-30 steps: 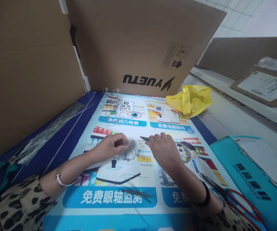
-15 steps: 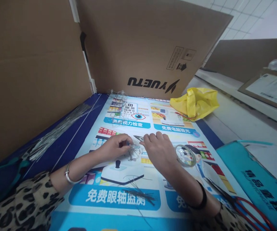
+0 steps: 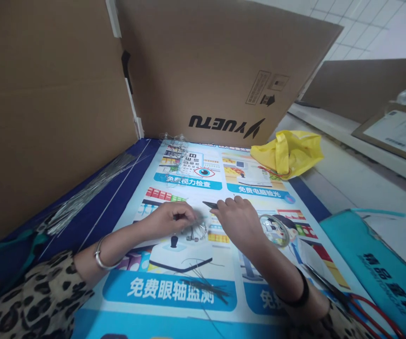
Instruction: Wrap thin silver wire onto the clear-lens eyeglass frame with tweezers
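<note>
My left hand (image 3: 174,219) is closed, thumb and fingertips pinching a small tangle of thin wire (image 3: 198,230) over the printed poster (image 3: 220,259). My right hand (image 3: 238,221) makes a fist around pliers (image 3: 210,205), whose narrow pointed jaws stick out to the left while the handles stay hidden in the palm. A gap separates the jaws from the wire tangle. Below the hands, loose cut wires (image 3: 206,287) lie on the poster. To the right of my right wrist is a clear round ring or roll (image 3: 275,230).
Cardboard panels (image 3: 220,70) wall off the back and left. Long straight wires (image 3: 90,195) lie at left, near teal-handled scissors or cutters (image 3: 29,242). More wire pieces (image 3: 174,141) sit at the back. On the right are a yellow bag (image 3: 287,155), red-handled scissors (image 3: 358,301) and a teal box (image 3: 382,263).
My right hand has shifted slightly right, and the pliers' jaws have turned and now look darker and narrower. The left hand has turned a little, still pinching the wire. The view has shifted slightly.
</note>
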A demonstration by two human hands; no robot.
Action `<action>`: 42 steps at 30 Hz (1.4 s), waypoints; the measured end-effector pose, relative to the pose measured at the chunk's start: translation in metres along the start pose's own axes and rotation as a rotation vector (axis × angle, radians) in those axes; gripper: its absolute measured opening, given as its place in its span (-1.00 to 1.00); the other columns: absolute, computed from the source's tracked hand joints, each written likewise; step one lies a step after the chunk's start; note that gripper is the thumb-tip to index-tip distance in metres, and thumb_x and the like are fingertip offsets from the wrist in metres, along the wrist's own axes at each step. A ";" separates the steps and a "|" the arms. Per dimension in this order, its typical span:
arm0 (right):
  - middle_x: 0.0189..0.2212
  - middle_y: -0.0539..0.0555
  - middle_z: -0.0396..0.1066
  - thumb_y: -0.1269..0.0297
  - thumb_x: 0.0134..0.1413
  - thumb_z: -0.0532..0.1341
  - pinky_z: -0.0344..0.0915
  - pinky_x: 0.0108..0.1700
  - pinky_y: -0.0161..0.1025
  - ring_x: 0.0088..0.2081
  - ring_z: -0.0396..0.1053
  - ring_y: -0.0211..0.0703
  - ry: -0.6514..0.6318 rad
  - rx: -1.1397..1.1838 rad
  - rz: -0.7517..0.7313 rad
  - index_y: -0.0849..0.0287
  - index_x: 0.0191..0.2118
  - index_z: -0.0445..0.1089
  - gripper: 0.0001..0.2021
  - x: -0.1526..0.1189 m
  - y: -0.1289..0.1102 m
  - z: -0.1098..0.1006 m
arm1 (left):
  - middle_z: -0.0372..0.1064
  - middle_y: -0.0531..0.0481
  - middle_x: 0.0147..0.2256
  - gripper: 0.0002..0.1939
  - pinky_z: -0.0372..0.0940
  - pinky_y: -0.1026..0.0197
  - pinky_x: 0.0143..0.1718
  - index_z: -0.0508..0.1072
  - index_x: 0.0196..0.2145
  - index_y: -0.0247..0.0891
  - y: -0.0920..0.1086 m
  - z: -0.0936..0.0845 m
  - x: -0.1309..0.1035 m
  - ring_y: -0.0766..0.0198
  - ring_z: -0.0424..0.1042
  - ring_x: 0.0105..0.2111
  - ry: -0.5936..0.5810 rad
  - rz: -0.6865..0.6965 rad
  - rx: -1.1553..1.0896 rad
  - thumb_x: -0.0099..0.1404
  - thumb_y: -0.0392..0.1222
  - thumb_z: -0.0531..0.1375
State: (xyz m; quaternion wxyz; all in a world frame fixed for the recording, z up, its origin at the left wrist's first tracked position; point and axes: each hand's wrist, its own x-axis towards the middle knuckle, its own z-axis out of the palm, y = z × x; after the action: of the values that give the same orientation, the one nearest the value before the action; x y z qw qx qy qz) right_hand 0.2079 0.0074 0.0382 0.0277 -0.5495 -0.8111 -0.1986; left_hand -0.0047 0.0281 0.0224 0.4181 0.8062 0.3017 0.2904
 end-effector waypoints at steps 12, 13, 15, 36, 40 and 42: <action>-0.31 0.12 0.39 0.31 0.16 0.08 0.10 -0.21 -0.21 -0.20 0.24 -0.08 -0.019 0.192 -0.159 0.19 -0.27 0.39 -0.85 0.023 -0.006 0.016 | 0.48 -0.04 -0.31 -0.81 0.30 0.20 -0.25 0.46 -0.24 -0.20 0.008 0.016 -0.033 0.27 0.42 -0.30 0.133 0.159 0.119 0.23 -0.31 0.08; -0.32 0.10 0.39 0.39 0.16 0.06 0.10 -0.23 -0.24 -0.20 0.24 -0.11 -0.024 0.220 -0.197 0.18 -0.27 0.39 -0.84 0.029 -0.010 0.014 | 0.48 -0.04 -0.32 -0.81 0.30 0.22 -0.27 0.47 -0.24 -0.20 0.008 0.016 -0.033 0.28 0.42 -0.32 0.138 0.124 0.103 0.23 -0.29 0.09; -0.34 0.09 0.39 0.49 0.12 0.07 0.12 -0.27 -0.27 -0.22 0.24 -0.14 -0.038 0.228 -0.263 0.19 -0.28 0.39 -0.83 0.043 -0.019 0.010 | 0.47 -0.03 -0.34 -0.83 0.30 0.25 -0.30 0.47 -0.25 -0.21 0.008 0.016 -0.032 0.30 0.41 -0.34 0.153 0.054 0.063 0.21 -0.28 0.12; -0.52 -0.04 0.37 0.37 0.01 0.05 0.21 -0.46 -0.36 -0.53 0.28 -0.33 -0.195 1.338 0.025 0.17 -0.29 0.24 -0.90 0.045 -0.023 0.022 | 0.32 0.08 -0.49 -0.86 0.19 0.36 -0.51 0.38 -0.31 -0.29 -0.004 0.015 -0.026 0.43 0.25 -0.54 0.183 -0.244 -0.291 0.13 -0.23 0.16; -0.54 -0.02 0.38 0.31 -0.06 0.18 0.15 -0.51 -0.38 -0.58 0.24 -0.37 -0.314 1.932 0.183 0.19 -0.37 0.29 -0.91 0.018 -0.023 0.022 | 0.36 0.04 -0.45 -0.84 0.20 0.35 -0.52 0.37 -0.29 -0.30 -0.005 0.017 -0.024 0.42 0.28 -0.54 0.164 -0.274 -0.334 0.13 -0.24 0.15; -0.52 -0.01 0.38 0.31 -0.09 0.21 0.12 -0.52 -0.39 -0.57 0.22 -0.38 -0.356 2.058 0.248 0.21 -0.38 0.33 -0.90 0.012 -0.024 0.022 | 0.36 0.04 -0.45 -0.86 0.20 0.34 -0.50 0.39 -0.31 -0.30 -0.003 0.018 -0.022 0.40 0.28 -0.52 0.177 -0.255 -0.282 0.13 -0.25 0.14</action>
State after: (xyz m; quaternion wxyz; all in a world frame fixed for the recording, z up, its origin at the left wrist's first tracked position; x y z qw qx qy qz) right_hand 0.1854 0.0179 0.0146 0.3820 -0.3613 -0.5188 0.6741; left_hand -0.0071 0.0048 0.0065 0.5320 0.6664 0.3932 0.3440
